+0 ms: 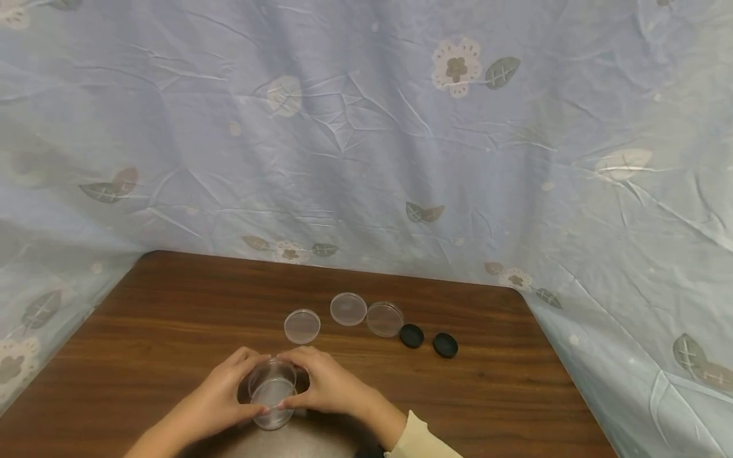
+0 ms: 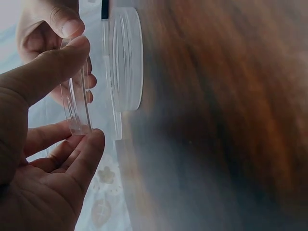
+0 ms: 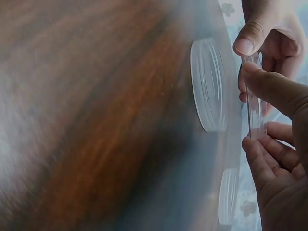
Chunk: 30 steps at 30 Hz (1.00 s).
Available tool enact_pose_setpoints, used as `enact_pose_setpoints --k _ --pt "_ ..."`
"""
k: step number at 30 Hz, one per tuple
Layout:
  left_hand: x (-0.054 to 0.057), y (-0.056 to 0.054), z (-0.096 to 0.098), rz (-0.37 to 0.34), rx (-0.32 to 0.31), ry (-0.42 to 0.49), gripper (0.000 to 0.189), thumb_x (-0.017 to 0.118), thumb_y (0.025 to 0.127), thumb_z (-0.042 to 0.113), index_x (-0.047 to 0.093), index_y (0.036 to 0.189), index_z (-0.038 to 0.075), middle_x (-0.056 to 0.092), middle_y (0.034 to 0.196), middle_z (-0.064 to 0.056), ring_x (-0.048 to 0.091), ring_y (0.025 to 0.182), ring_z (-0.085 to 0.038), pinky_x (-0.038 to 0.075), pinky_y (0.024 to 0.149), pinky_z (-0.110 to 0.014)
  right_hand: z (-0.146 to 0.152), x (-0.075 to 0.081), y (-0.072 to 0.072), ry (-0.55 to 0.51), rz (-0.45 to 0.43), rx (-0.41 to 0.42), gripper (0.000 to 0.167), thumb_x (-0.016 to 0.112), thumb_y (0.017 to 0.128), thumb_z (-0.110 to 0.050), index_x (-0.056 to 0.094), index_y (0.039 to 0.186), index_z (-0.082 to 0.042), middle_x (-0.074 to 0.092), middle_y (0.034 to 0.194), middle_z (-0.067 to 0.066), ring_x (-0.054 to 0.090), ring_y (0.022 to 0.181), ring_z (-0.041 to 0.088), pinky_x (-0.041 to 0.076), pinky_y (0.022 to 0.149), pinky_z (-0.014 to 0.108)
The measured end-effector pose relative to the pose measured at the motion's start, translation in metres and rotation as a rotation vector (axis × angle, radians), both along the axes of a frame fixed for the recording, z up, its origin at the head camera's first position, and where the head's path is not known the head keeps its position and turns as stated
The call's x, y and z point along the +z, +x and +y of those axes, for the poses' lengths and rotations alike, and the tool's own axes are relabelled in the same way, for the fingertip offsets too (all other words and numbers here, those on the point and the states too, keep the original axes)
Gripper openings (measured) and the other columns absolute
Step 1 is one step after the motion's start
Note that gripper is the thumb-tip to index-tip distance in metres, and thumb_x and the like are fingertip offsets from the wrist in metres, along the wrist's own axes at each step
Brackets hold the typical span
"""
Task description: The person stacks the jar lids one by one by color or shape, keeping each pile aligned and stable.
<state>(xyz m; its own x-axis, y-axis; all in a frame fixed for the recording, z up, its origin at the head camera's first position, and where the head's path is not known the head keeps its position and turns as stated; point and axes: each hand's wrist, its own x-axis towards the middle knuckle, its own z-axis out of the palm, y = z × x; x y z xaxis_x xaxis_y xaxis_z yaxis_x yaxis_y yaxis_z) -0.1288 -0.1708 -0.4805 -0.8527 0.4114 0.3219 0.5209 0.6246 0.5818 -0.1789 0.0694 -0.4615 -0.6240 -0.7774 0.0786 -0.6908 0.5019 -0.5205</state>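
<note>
My left hand (image 1: pixel 226 391) and right hand (image 1: pixel 323 381) hold a clear petri dish (image 2: pixel 77 108) between them, thumbs at the near rim and fingertips at the far side. In both wrist views this dish (image 3: pixel 256 113) is raised off the tabletop. Below it, another clear petri dish (image 1: pixel 275 418) lies on the table, partly covered by the held one in the head view. The left wrist view shows that lower dish (image 2: pixel 129 60) edge-on, and so does the right wrist view (image 3: pixel 209 86).
Farther back on the brown wooden table (image 1: pixel 189 305) lie a single clear dish (image 1: pixel 302 326), a second one (image 1: pixel 348 309) and a third (image 1: pixel 385 320). Two black round caps (image 1: pixel 411 336) sit to their right. A patterned cloth (image 1: pixel 366 140) hangs behind and at the sides.
</note>
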Motion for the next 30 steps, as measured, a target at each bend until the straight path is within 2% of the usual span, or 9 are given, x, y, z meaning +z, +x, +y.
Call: enact_pose_setpoints --k 7,11,16,24,30 --pt "-0.008 0.006 0.002 0.102 -0.012 0.01 0.079 0.099 0.064 0.027 0.065 0.13 -0.003 0.062 0.115 -0.001 0.064 0.097 -0.011 0.06 0.082 -0.027 0.0 -0.002 0.008 0.007 0.03 0.003 0.071 0.086 0.087 -0.035 0.057 0.147 -0.012 0.065 0.143 0.0 0.059 0.129 0.009 0.05 0.106 0.023" --pt "-0.011 0.009 0.003 0.122 -0.02 0.022 0.076 0.099 0.065 0.028 0.067 0.128 0.0 0.062 0.114 0.001 0.061 0.097 -0.006 0.057 0.08 -0.025 0.001 -0.005 0.012 0.017 0.009 -0.002 0.071 0.086 0.088 -0.036 0.057 0.148 -0.013 0.064 0.144 -0.001 0.058 0.131 0.009 0.05 0.107 0.024" --pt "-0.013 0.013 0.003 0.11 -0.014 0.022 0.075 0.098 0.066 0.032 0.068 0.128 0.003 0.062 0.116 0.002 0.062 0.098 -0.006 0.057 0.08 -0.025 0.001 -0.008 0.016 0.03 -0.034 -0.015 0.072 0.084 0.088 -0.04 0.055 0.15 -0.015 0.061 0.146 -0.003 0.056 0.135 0.009 0.05 0.11 0.026" --pt "-0.014 0.016 0.004 0.036 -0.013 0.013 0.079 0.097 0.069 0.036 0.066 0.132 0.0 0.062 0.119 0.001 0.063 0.1 -0.009 0.058 0.084 -0.025 0.003 -0.011 0.02 0.04 -0.003 -0.011 0.074 0.083 0.089 -0.043 0.054 0.15 -0.015 0.06 0.148 -0.003 0.056 0.137 0.01 0.051 0.111 0.027" --pt "-0.014 0.016 0.005 0.009 -0.017 0.009 0.08 0.096 0.07 0.038 0.065 0.133 -0.001 0.062 0.121 -0.001 0.064 0.101 -0.011 0.057 0.083 -0.024 0.005 -0.011 0.022 0.034 -0.027 -0.019 0.073 0.083 0.089 -0.042 0.054 0.15 -0.015 0.06 0.148 -0.003 0.055 0.136 0.01 0.05 0.11 0.025"
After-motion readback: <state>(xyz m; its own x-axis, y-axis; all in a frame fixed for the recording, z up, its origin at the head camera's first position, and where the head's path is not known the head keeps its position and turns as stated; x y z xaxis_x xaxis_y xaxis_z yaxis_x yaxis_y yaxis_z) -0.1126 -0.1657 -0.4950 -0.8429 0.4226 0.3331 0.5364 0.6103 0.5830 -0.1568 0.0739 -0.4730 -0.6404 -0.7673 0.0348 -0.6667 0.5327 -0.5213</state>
